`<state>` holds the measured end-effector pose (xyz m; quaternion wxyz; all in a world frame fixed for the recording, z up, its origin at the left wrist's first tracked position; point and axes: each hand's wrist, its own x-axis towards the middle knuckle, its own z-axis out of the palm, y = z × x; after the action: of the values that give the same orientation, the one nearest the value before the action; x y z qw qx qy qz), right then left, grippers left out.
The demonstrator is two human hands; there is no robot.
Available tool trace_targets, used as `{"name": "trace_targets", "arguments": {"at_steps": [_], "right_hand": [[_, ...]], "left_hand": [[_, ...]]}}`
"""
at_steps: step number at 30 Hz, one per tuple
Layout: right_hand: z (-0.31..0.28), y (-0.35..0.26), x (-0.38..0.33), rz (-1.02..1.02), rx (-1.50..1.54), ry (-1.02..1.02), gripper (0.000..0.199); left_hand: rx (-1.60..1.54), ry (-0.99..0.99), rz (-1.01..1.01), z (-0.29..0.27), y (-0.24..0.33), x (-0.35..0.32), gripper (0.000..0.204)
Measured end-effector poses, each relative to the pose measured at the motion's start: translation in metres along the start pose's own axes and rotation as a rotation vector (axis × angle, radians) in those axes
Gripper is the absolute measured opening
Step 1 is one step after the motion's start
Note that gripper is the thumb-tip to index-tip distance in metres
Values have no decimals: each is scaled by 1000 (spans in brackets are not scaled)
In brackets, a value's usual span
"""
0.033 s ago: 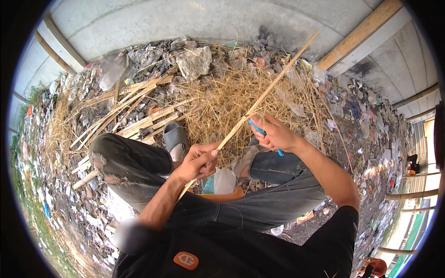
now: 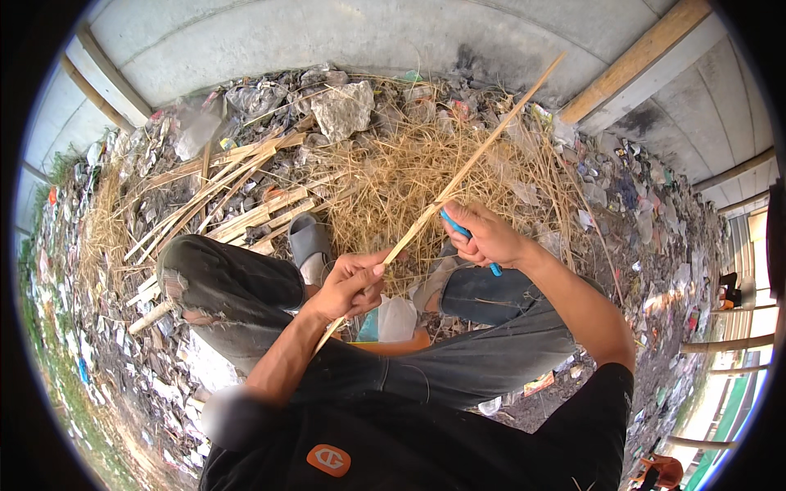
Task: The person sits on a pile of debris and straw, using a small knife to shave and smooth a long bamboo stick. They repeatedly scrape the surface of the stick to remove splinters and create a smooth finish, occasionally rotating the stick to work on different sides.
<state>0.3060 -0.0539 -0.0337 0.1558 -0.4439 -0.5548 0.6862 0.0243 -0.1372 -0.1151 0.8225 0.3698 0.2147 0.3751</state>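
A long, pale bamboo strip [image 2: 483, 150] slants from my lap up to the far right. My left hand [image 2: 350, 286] is closed round its lower part, thumb on top, and the tail end comes out below the wrist. My right hand [image 2: 483, 237] grips a blue-handled tool [image 2: 455, 223] right beside the middle of the strip. Its working end is hidden, so I cannot tell whether it is a knife. Thin, curly shavings [image 2: 393, 180] lie in a heap beyond both hands.
Split bamboo pieces [image 2: 262, 211] lie at the left beside a grey sandal [image 2: 309, 237] on my foot. A rock [image 2: 342, 112] sits near the concrete wall [image 2: 327, 37]. Litter [image 2: 655, 213] covers the ground on both sides. A bamboo post [image 2: 634, 61] leans at the far right.
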Motion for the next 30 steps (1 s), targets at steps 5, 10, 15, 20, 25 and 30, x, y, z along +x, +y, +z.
{"name": "trace_targets", "arguments": {"at_steps": [5,10,15,20,25,30], "right_hand": [[20,11,2,-486,-855,566,61],[16,18,5,-287,-480,277,58],[12,5,2,-121,-222,131,61],[33,10,0,-378,-855,500,62],[15,17,0,-185,-306,114,63],[5,7,2,-17,-142,48,62]], "left_hand": [[26,13,8,-1,2,1,46],[19,11,5,-2,0,1,46],[-3,-7,25,-2,1,0,46],[13,22,10,-4,-2,2,47],[18,-5,13,-1,-1,1,47],[6,3,14,-1,0,0,47]]}}
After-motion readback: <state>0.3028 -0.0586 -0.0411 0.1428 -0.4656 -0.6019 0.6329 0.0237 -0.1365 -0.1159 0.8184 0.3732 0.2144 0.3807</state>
